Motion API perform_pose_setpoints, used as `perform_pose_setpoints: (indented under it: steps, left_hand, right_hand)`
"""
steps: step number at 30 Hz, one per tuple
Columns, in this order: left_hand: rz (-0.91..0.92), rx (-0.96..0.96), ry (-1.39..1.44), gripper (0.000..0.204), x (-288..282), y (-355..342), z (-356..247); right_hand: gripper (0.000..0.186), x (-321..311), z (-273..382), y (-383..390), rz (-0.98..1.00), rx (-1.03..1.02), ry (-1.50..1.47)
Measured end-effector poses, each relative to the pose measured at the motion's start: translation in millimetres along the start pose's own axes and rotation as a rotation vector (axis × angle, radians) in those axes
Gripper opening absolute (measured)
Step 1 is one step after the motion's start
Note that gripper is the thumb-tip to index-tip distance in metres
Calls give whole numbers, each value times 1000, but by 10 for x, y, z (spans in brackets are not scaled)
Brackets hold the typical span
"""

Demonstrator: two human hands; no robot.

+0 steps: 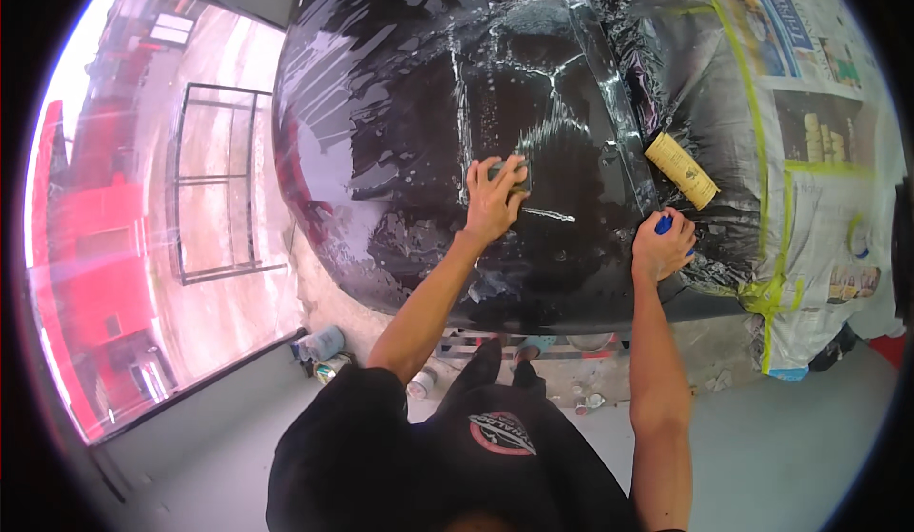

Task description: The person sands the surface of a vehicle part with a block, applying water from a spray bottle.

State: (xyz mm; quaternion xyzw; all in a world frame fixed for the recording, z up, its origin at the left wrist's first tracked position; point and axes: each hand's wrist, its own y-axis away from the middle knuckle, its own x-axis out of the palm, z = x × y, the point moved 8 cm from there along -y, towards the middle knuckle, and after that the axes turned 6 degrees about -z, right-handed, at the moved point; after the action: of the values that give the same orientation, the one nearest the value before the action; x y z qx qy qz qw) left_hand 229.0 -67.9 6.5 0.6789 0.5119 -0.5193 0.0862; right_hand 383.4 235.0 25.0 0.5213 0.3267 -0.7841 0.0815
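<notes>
A dark, glossy car body panel lies before me, wet and streaked with whitish liquid. My left hand rests on its middle, fingers curled over a small dark pad whose edge shows beside the fingertips. Farther right, my right hand is closed on a small blue thing near the panel's right edge. Most of that blue thing is hidden by my fingers, so its kind is unclear. Just beyond this hand, a curled yellow sheet with print on its back lies on the dark plastic film.
Newspaper and plastic film held by yellow-green tape cover the right side. Below the panel's near edge, several cans and containers stand on the floor at left. A dark metal frame is beyond the window.
</notes>
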Motion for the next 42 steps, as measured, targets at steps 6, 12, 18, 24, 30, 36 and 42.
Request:
perform_pose_setpoints:
  steps: [6, 12, 18, 24, 30, 36, 42]
  left_hand:
    - [-256, 12, -27, 51, -154, -1335, 415]
    - [13, 1, 24, 43, 33, -14, -102]
    - [-176, -33, 0, 43, -104, -1409, 499]
    - [8, 48, 25, 31, 230, -170, -333]
    - [-149, 15, -29, 38, -6, -1304, 63]
    - [-49, 8, 20, 34, 339, -639, -487]
    - [-63, 87, -13, 41, 191, -1013, -331]
  right_hand:
    - [19, -36, 214, 14, 18, -22, -38]
    - [19, 4, -21, 3, 19, 20, -16]
    - [19, -7, 293, 56, 57, 13, -72]
    - [19, 28, -46, -5, 58, 39, -24]
    - [20, -61, 187, 9, 30, 16, -55]
    - [19, 33, -72, -38, 40, 58, -26]
    - [21, 30, 68, -26, 44, 59, -72]
